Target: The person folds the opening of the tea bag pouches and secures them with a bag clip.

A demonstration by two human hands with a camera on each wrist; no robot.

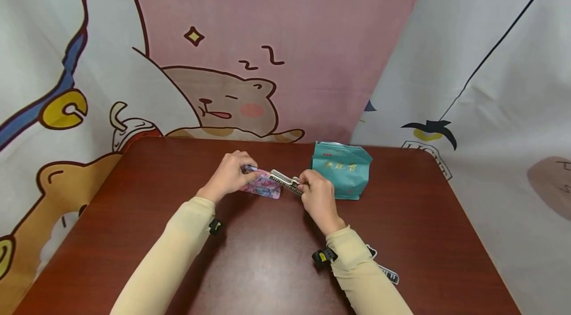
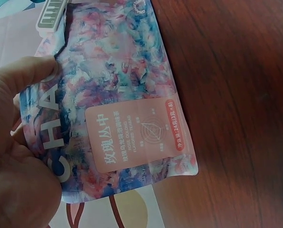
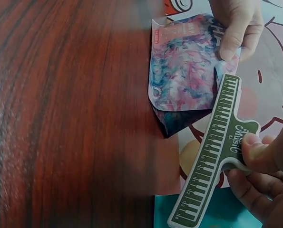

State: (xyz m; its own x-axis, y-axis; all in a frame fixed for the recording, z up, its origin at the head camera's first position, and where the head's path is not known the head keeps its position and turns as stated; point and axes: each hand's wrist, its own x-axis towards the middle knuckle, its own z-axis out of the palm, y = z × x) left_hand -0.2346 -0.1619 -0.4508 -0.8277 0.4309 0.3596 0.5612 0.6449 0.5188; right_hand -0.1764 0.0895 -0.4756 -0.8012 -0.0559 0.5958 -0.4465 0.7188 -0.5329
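Note:
A pink and blue tea pouch (image 2: 117, 71) with a pale pink label stands on its side in the left wrist view. My left hand (image 1: 231, 175) pinches its top edge, thumb over the printed letters. My right hand (image 1: 318, 198) grips the handle of a long clip (image 3: 212, 147) with piano keys and the word Music on it. In the right wrist view the clip's far end overlaps the pouch's folded top edge, close to the left thumb. Just behind the right hand stands a teal bag (image 1: 342, 169) with gold characters.
A second piano-key clip (image 1: 389, 274) lies on the brown table (image 1: 263, 265), partly hidden by the right forearm. A cartoon-printed cloth (image 1: 312, 47) hangs behind the table's far edge.

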